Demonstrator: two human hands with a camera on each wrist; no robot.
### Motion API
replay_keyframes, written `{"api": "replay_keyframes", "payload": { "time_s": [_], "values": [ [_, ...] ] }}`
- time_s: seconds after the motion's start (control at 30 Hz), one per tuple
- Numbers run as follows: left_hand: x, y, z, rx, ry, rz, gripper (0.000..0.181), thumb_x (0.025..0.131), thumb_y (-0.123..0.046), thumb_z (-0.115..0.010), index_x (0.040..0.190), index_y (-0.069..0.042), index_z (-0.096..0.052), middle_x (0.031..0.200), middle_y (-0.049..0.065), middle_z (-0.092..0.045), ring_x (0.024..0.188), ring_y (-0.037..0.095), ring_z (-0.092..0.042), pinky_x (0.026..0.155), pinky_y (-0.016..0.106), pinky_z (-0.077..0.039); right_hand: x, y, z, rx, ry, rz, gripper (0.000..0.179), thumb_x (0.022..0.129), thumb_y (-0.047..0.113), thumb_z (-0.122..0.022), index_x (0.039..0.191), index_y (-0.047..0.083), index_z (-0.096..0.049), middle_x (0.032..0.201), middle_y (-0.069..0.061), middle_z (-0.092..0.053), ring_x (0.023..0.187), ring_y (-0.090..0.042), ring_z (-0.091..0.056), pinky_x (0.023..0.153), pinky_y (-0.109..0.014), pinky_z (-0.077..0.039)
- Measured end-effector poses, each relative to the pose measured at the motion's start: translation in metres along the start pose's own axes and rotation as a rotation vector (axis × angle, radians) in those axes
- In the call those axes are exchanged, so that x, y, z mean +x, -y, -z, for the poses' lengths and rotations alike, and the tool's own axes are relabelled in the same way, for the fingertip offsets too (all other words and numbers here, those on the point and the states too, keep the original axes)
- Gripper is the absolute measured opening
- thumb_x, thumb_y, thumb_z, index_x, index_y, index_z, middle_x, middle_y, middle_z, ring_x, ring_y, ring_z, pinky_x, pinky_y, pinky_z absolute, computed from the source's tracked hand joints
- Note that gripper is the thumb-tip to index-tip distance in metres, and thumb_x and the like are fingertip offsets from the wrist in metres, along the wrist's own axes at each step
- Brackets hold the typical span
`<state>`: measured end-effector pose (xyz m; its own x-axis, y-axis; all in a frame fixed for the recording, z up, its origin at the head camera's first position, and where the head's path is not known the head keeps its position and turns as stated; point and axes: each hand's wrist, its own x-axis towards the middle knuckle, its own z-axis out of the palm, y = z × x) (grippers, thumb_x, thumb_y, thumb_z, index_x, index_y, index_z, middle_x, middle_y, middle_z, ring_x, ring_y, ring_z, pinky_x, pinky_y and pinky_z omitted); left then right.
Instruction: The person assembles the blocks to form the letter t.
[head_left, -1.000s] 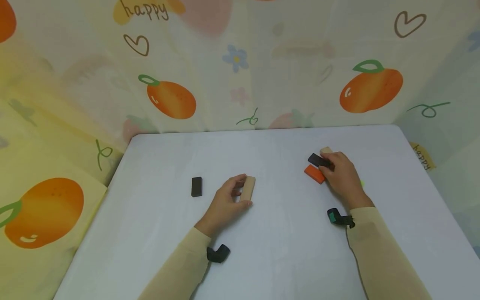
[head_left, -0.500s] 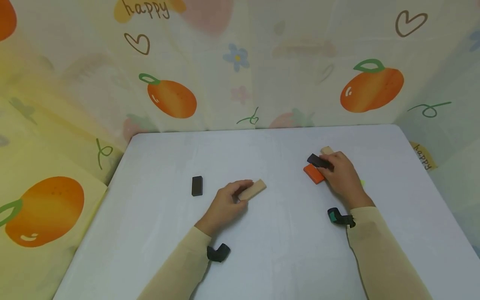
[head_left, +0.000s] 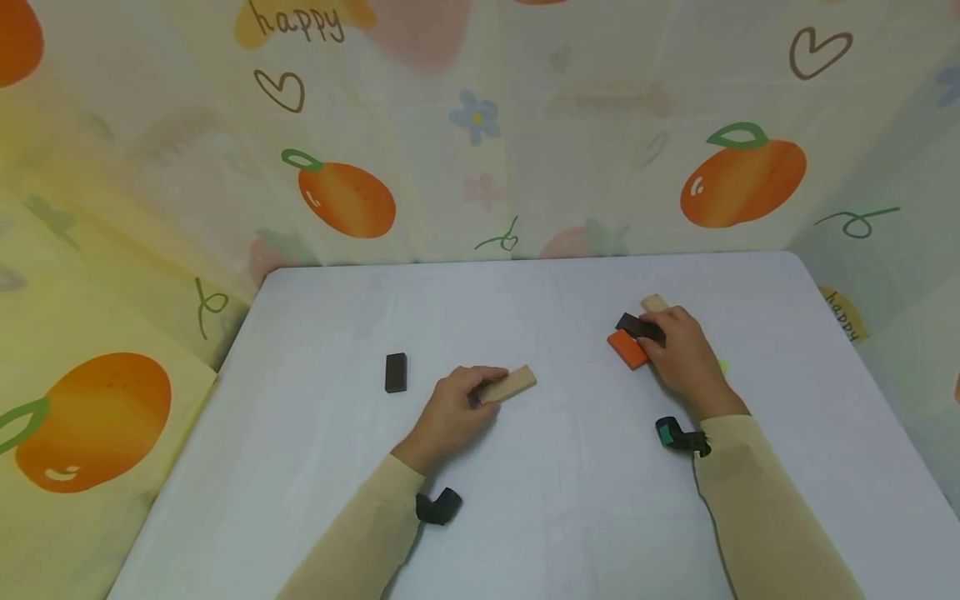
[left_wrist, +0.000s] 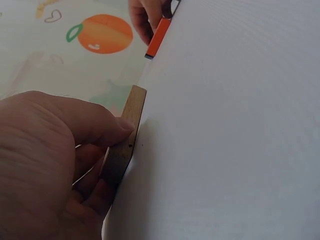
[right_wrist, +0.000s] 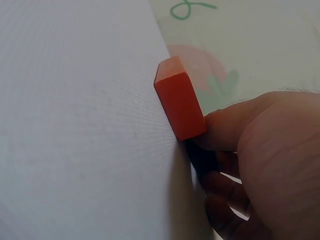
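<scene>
Near the middle of the white table, my left hand [head_left: 453,412] pinches a plain wooden block [head_left: 513,384] between thumb and fingers. The block slants away to the right; the left wrist view shows the thumb pressed on its side [left_wrist: 131,112]. Toward the back right, my right hand [head_left: 686,358] grips a black block [head_left: 633,325], partly hidden by the fingers. An orange block [head_left: 625,350] lies right in front of it, and in the right wrist view the orange block [right_wrist: 182,105] is close to the thumb. Behind the black one, a second wooden block [head_left: 654,302] shows partly.
Another black block [head_left: 396,372] lies on the table [head_left: 315,467] to the left of my left hand. A small yellow-green thing [head_left: 723,366] peeks out behind the right wrist. A printed curtain [head_left: 585,183] stands along the table's back edge.
My left hand has turned the wooden block clockwise, from nearly pointing away to slanting right, and shifted slightly nearer me. The right hand has hardly moved and keeps its grip on the black block.
</scene>
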<state>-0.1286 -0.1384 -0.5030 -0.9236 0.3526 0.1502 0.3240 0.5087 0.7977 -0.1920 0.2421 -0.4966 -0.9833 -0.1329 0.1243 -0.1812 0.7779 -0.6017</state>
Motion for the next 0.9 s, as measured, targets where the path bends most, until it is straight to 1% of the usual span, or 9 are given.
{"api": "replay_keyframes", "payload": {
  "time_s": [0.17, 0.33, 0.43, 0.5, 0.57, 0.67, 0.77, 0.83, 0.9],
  "values": [
    [-0.001, -0.003, -0.005, 0.043, -0.014, -0.024, 0.044, 0.093, 0.003, -0.082, 0.136, -0.006, -0.074, 0.131, 0.005, -0.074, 0.111, 0.022, -0.065, 0.092, 0.036, -0.058, -0.002, 0.000, 0.001, -0.012, 0.005, -0.014, 0.036, 0.105, 0.001, -0.071, 0.137, -0.013, -0.063, 0.131, -0.034, -0.057, 0.126, -0.051, -0.055, 0.111, -0.067, -0.044],
    [-0.003, -0.011, -0.011, 0.057, -0.007, -0.038, 0.044, 0.091, -0.003, -0.086, 0.134, -0.005, -0.074, 0.134, 0.005, -0.072, 0.112, 0.022, -0.065, 0.090, 0.036, -0.059, -0.005, -0.001, 0.002, 0.026, -0.062, 0.007, 0.039, 0.103, 0.000, -0.073, 0.138, -0.013, -0.063, 0.129, -0.032, -0.058, 0.124, -0.049, -0.056, 0.108, -0.065, -0.046],
    [-0.004, -0.014, -0.014, 0.032, 0.020, -0.043, 0.050, 0.089, -0.005, -0.091, 0.135, -0.004, -0.072, 0.137, 0.006, -0.068, 0.110, 0.020, -0.067, 0.089, 0.035, -0.060, -0.007, 0.002, 0.002, 0.081, -0.111, 0.034, 0.040, 0.101, -0.001, -0.076, 0.139, -0.011, -0.065, 0.128, -0.030, -0.058, 0.118, -0.047, -0.059, 0.102, -0.062, -0.051],
    [-0.003, -0.013, -0.015, 0.026, 0.049, -0.052, 0.055, 0.087, -0.006, -0.094, 0.137, -0.004, -0.071, 0.140, 0.005, -0.065, 0.107, 0.018, -0.067, 0.089, 0.033, -0.060, -0.009, 0.005, 0.002, 0.115, -0.129, 0.052, 0.039, 0.101, -0.001, -0.077, 0.138, -0.009, -0.066, 0.127, -0.027, -0.059, 0.112, -0.044, -0.061, 0.096, -0.052, -0.054],
    [-0.003, -0.012, -0.014, 0.022, 0.083, -0.063, 0.061, 0.086, -0.006, -0.095, 0.141, -0.006, -0.069, 0.143, 0.005, -0.061, 0.105, 0.016, -0.067, 0.090, 0.032, -0.060, -0.011, 0.010, 0.002, 0.147, -0.132, 0.072, 0.039, 0.101, -0.001, -0.077, 0.137, -0.008, -0.067, 0.125, -0.026, -0.060, 0.106, -0.041, -0.062, 0.090, -0.047, -0.054],
    [-0.003, -0.009, -0.011, -0.005, 0.144, -0.080, 0.068, 0.086, -0.006, -0.096, 0.146, -0.007, -0.065, 0.150, 0.002, -0.056, 0.108, 0.016, -0.066, 0.096, 0.032, -0.058, -0.013, 0.019, 0.002, 0.173, -0.108, 0.097, 0.038, 0.100, -0.001, -0.078, 0.136, -0.008, -0.067, 0.124, -0.025, -0.061, 0.101, -0.038, -0.063, 0.087, -0.044, -0.055],
    [-0.004, -0.008, -0.009, -0.045, 0.195, -0.103, 0.071, 0.087, -0.003, -0.094, 0.150, -0.007, -0.062, 0.156, 0.001, -0.052, 0.112, 0.017, -0.067, 0.101, 0.033, -0.056, -0.014, 0.027, 0.001, 0.189, -0.070, 0.106, 0.037, 0.100, -0.001, -0.078, 0.136, -0.006, -0.068, 0.121, -0.024, -0.061, 0.099, -0.037, -0.064, 0.087, -0.049, -0.056],
    [-0.004, -0.009, -0.009, -0.057, 0.211, -0.137, 0.071, 0.087, 0.000, -0.092, 0.151, -0.005, -0.061, 0.160, 0.002, -0.051, 0.118, 0.019, -0.067, 0.103, 0.033, -0.055, -0.014, 0.032, -0.002, 0.192, -0.051, 0.112, 0.037, 0.100, -0.001, -0.079, 0.135, -0.004, -0.069, 0.119, -0.021, -0.062, 0.097, -0.035, -0.064, 0.086, -0.047, -0.056],
    [-0.003, -0.011, -0.008, -0.036, 0.220, -0.167, 0.070, 0.089, 0.000, -0.091, 0.152, -0.004, -0.062, 0.164, 0.003, -0.050, 0.128, 0.022, -0.064, 0.107, 0.034, -0.054, -0.014, 0.037, -0.005, 0.195, -0.041, 0.127, 0.036, 0.100, -0.001, -0.079, 0.134, -0.003, -0.070, 0.118, -0.019, -0.063, 0.097, -0.033, -0.064, 0.085, -0.043, -0.055]
  ]
}}
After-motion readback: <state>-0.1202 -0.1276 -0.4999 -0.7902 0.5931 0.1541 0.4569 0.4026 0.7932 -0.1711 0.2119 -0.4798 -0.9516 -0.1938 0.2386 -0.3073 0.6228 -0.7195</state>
